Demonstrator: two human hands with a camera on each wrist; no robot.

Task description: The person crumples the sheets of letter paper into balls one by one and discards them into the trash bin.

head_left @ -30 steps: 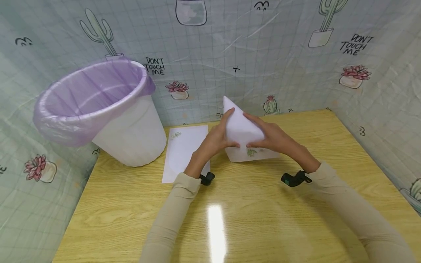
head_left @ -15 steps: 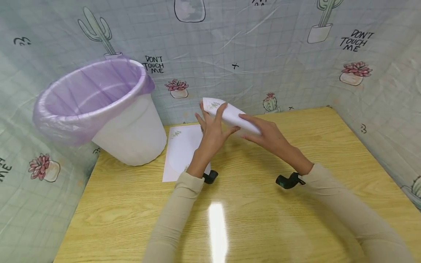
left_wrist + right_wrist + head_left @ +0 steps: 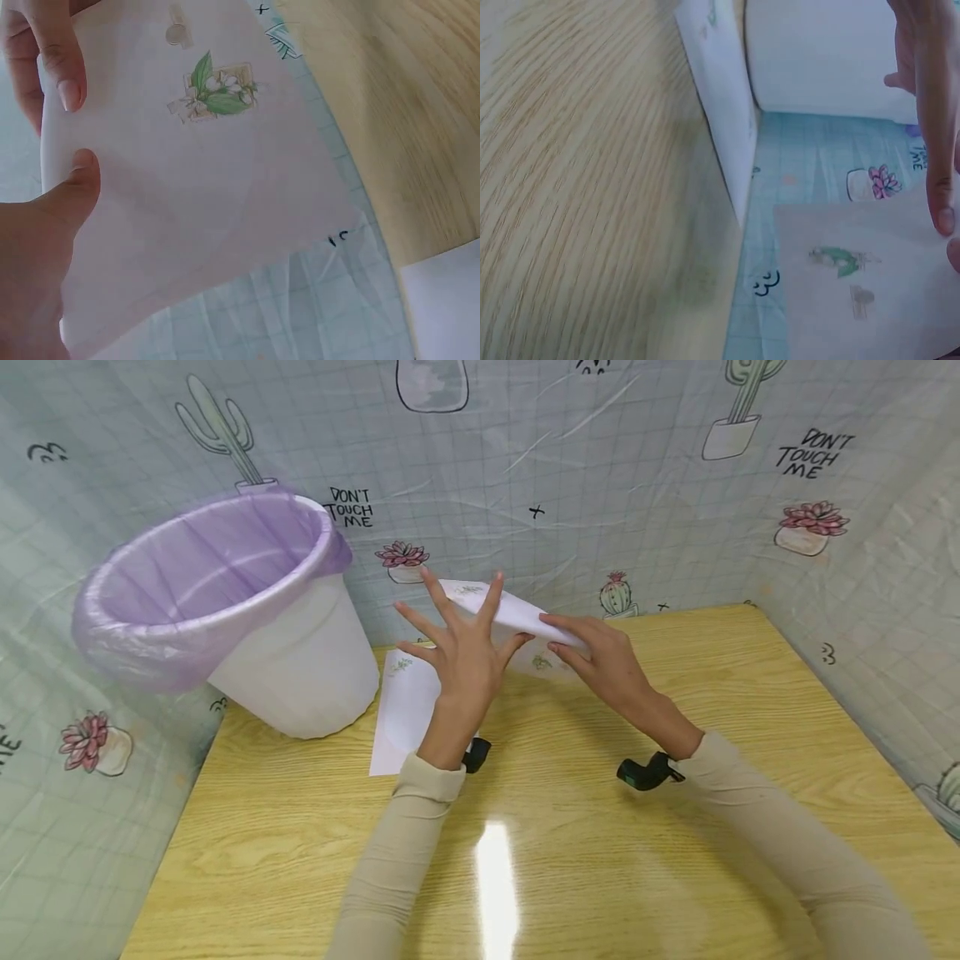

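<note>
Here, your right hand (image 3: pixel 611 664) pinches the bent paper (image 3: pixel 519 614) between thumb and fingers; your left hand (image 3: pixel 468 664) lies splayed wide, thumb against it. The paper is held up right of the bin (image 3: pixel 300 668), past the flat sheet (image 3: pixel 405 714).

This looks like a screened-off work corner, its building unclear: a wood-grain table (image 3: pixel 570 860) is walled behind and at both sides by creased, cactus-printed sheeting (image 3: pixel 465 468) lettered DON'T TOUCH ME. A lined bin (image 3: pixel 307 660) stands at the table's far left corner, and black wrist-worn cameras (image 3: pixel 643 772) above the table suggest a recording setup.
</note>
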